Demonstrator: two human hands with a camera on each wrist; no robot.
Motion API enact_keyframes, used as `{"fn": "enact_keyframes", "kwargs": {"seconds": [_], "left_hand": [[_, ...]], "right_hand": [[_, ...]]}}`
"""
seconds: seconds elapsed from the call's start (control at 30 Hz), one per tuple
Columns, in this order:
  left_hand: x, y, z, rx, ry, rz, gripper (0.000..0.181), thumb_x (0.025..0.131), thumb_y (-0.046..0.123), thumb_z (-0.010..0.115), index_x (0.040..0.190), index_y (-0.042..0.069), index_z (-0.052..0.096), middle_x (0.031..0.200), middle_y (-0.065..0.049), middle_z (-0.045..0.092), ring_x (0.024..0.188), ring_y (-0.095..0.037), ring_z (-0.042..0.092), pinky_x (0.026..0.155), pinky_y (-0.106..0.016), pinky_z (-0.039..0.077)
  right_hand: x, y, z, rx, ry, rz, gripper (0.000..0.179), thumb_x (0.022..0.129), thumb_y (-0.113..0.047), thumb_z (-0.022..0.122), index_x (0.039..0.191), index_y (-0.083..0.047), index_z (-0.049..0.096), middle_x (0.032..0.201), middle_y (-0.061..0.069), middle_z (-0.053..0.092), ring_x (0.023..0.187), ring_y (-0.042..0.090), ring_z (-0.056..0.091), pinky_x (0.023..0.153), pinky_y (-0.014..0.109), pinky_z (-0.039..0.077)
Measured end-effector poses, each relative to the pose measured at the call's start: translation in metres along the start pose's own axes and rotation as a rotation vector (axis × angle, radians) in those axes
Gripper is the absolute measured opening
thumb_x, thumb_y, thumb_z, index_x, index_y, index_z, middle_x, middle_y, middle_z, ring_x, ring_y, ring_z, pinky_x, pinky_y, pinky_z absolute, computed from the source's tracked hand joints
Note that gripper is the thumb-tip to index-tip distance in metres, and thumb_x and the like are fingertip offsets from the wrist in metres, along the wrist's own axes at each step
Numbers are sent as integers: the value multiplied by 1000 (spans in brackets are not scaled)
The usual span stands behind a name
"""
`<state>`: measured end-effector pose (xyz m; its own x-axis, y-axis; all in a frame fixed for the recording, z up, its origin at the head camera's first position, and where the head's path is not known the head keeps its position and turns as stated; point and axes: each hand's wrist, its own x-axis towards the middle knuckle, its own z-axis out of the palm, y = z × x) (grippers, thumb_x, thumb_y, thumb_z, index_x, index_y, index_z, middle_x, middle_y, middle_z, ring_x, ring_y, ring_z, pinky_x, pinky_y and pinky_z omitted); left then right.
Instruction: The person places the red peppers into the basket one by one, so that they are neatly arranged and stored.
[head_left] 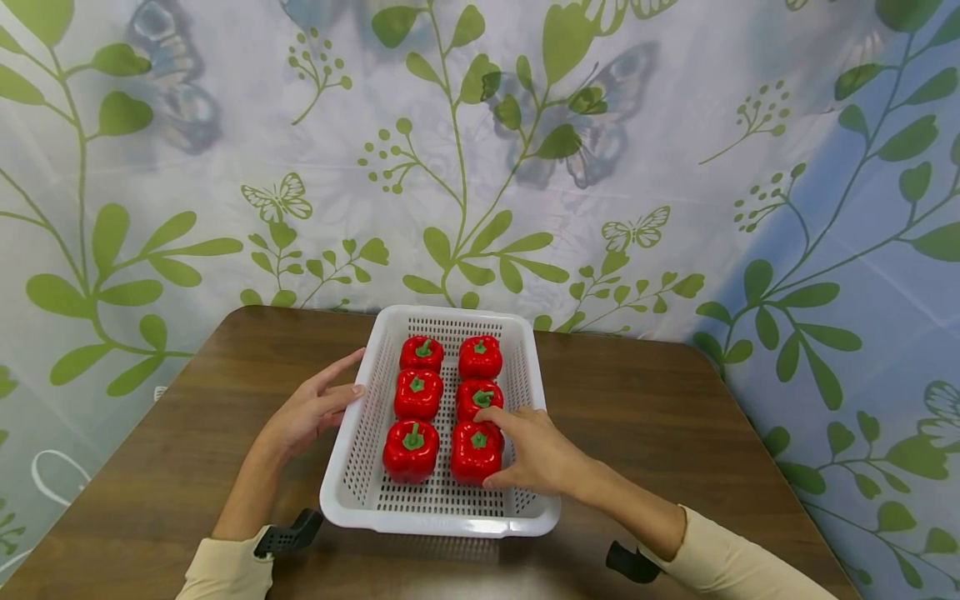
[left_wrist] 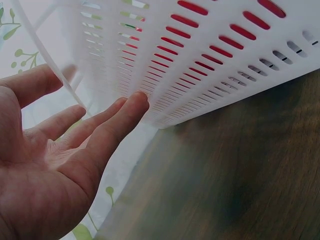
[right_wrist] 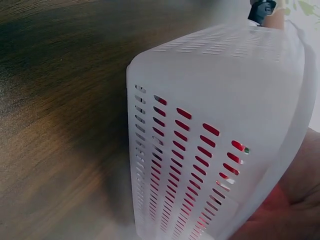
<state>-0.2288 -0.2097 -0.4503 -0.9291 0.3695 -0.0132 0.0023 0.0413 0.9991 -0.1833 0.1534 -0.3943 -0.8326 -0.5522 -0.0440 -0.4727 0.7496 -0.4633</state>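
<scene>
A white perforated plastic basket (head_left: 442, 523) holds several glossy red bell peppers with green stems, set in two columns. My right hand (head_left: 543, 450) reaches over the right rim and grips the front right bell pepper (head_left: 474, 467), fingers at its top and thumb at its lower right side. Right behind it, the middle right bell pepper (head_left: 472, 396) lies close to those fingers. At the left rim rests my left hand (head_left: 311, 412), fingers extended; in the left wrist view its fingers (left_wrist: 122, 120) lie along the basket's outer side wall.
The basket stands on a dark brown wooden table (head_left: 637, 392). Behind the table hangs a pale cloth (head_left: 337, 167) printed with green leaves and butterflies. A black strap (head_left: 288, 533) sits at the left wrist, and another black device (head_left: 632, 562) at the right.
</scene>
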Motion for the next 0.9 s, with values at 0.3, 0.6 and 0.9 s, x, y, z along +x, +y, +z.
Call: {"fn": "enact_keyframes", "kwargs": {"seconds": [0.3, 0.6, 0.9], "left_hand": [[-1, 1, 0, -11, 3, -14, 71, 103, 27, 58, 163, 26, 21, 151, -27, 48, 119, -37, 67, 90, -54, 58], [-2, 0, -1, -10, 14, -21, 71, 102, 27, 59, 163, 28, 21, 151, -24, 49, 119, -36, 68, 91, -55, 58], [-2, -1, -1, -6, 13, -8, 70, 103, 26, 58, 163, 27, 22, 150, -25, 50, 119, -36, 68, 91, -54, 58]], "right_hand": [[-1, -2, -2, -19, -17, -2, 77, 72, -30, 92, 138, -19, 54, 129, 5, 67, 122, 31, 56, 105, 57, 42], [0, -1, 0, -23, -2, -5, 79, 71, -29, 92, 139, -20, 53, 132, 5, 66, 126, 31, 54, 108, 58, 40], [0, 0, -1, -12, -10, -3, 82, 71, -31, 93, 141, -21, 51, 135, 6, 64, 129, 33, 52, 110, 59, 38]]}}
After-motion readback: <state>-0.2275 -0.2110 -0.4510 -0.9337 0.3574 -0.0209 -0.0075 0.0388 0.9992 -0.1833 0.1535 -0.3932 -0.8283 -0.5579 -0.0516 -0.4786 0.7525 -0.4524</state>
